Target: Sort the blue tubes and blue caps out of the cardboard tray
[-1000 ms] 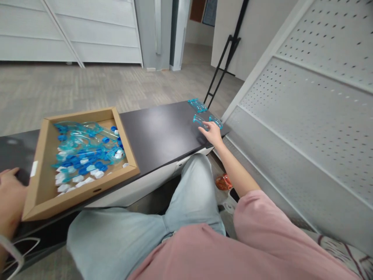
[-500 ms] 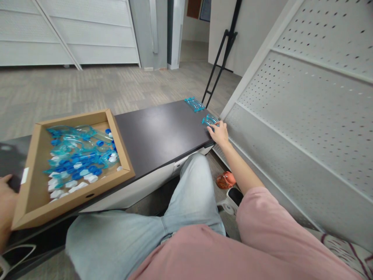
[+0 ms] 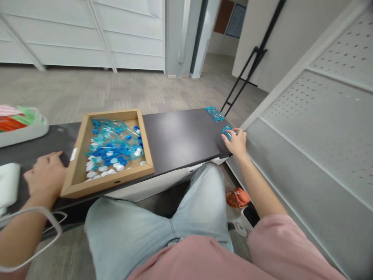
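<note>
an office or workshop room: grey carpet tiles [image 3: 87, 89], white pegboard panels [image 3: 320, 128] right, dark worktable [image 3: 180, 136].

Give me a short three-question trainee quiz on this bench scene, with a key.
1. True or false: the right hand is inside the cardboard tray.
2. The loose caps in the tray are: A red and green; B blue and white; C all black.
3. Where does the left hand lie?
Key: 1 false, its fingers are on blue pieces at the table's right end. 2 B. 3 On the table, just left of the tray.
</note>
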`<state>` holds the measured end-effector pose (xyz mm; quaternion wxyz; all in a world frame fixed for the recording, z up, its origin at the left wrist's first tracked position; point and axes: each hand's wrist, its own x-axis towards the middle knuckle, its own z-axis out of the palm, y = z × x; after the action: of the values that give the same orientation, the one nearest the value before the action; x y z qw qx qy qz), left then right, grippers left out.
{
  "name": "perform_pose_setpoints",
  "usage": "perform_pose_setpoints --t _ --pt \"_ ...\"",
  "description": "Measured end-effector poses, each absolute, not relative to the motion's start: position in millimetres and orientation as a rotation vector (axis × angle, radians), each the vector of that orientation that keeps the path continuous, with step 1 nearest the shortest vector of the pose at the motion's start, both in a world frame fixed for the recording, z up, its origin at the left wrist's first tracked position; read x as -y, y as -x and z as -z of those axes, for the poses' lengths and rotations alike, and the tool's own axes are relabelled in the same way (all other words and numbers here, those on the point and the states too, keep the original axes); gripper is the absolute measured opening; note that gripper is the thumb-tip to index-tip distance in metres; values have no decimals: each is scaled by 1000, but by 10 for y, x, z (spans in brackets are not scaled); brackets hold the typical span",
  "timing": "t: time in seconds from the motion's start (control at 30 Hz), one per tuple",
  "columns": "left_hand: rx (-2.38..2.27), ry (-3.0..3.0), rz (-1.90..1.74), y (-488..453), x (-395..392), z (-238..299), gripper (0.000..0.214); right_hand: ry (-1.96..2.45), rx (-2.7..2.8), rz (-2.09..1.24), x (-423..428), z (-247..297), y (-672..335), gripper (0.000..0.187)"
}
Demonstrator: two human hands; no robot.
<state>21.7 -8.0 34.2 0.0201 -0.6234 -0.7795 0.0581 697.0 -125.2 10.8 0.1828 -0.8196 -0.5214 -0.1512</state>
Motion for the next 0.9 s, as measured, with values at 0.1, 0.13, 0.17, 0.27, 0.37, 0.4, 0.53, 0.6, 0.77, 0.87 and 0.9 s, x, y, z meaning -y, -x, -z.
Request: perform_pose_setpoints --t 0.1,0.13,0.17,0.27,0.37,0.4,0.53,0.6,0.77,0.87,0.9 --pt "2506 2023 157 -62 59 -209 70 2015 1652 493 1090 -321 -6506 46" --pt "2506 2060 215 -41 54 -190 72 1904 1727 469 1029 -403 -6296 44" --pt "2515 2079 258 -33 52 -180 74 1799 1809 423 971 -485 -6061 41" --pt "2534 2085 331 -62 54 -175 76 1534 2066 212 808 -698 -5265 34" --pt "2537 2031 360 -98 58 -158 75 1312 2323 -6 615 -779 -4493 32" --pt "2532 2020 370 -102 58 -148 75 1256 2411 -64 533 -769 -4272 32" --pt "2516 2014 388 -99 60 -122 73 1249 2714 -168 170 -618 -3661 45" --pt "2519 2013 394 -103 64 -128 72 1327 2787 -155 30 -540 -3514 51" --pt "2533 2044 380 -106 73 -147 73 1312 2665 -283 -82 -488 -3517 42" --pt "2533 2040 386 -105 83 -155 74 1169 2383 -571 -71 -494 -3702 47" --pt "2536 2038 384 -110 89 -167 74 1124 2260 -664 -65 -490 -3780 52"
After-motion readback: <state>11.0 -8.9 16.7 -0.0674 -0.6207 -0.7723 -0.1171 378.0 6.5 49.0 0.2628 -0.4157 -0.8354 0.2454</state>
